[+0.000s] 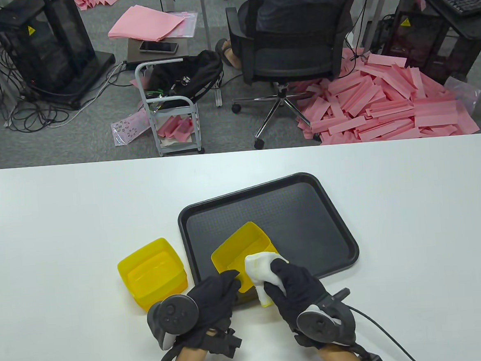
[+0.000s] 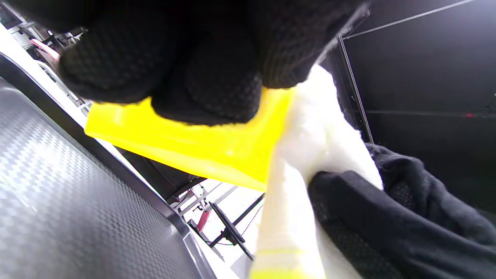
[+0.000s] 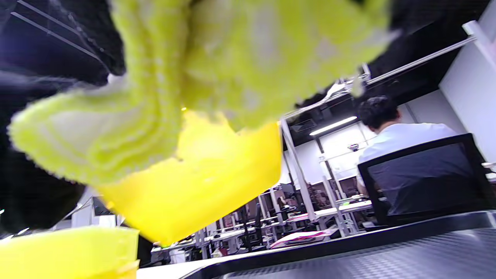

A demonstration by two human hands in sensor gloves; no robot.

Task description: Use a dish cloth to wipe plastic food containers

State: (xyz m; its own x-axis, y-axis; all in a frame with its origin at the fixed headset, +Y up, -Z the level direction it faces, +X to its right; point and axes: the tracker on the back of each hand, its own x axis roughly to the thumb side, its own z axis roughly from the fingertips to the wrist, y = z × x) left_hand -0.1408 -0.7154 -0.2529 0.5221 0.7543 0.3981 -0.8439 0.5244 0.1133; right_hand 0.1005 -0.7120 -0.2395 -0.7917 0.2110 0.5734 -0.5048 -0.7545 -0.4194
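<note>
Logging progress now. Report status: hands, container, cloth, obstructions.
Left hand grips yellow container, tilted above black tray. Right hand presses dish cloth on its near rim. Other yellow containers left of tray. Nothing obstructing.

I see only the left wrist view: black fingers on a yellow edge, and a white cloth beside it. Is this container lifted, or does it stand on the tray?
Observer: In the table view the yellow container is held tilted over the black tray; whether a corner touches the tray I cannot tell.
Operator: Which hand has the cloth?
Observer: The right hand holds the white cloth bunched against the container's near right rim; the left hand grips the near left rim.
Operator: Is there another container?
Observer: Yes, a second yellow container stands upright on the white table, left of the tray and off it.
</note>
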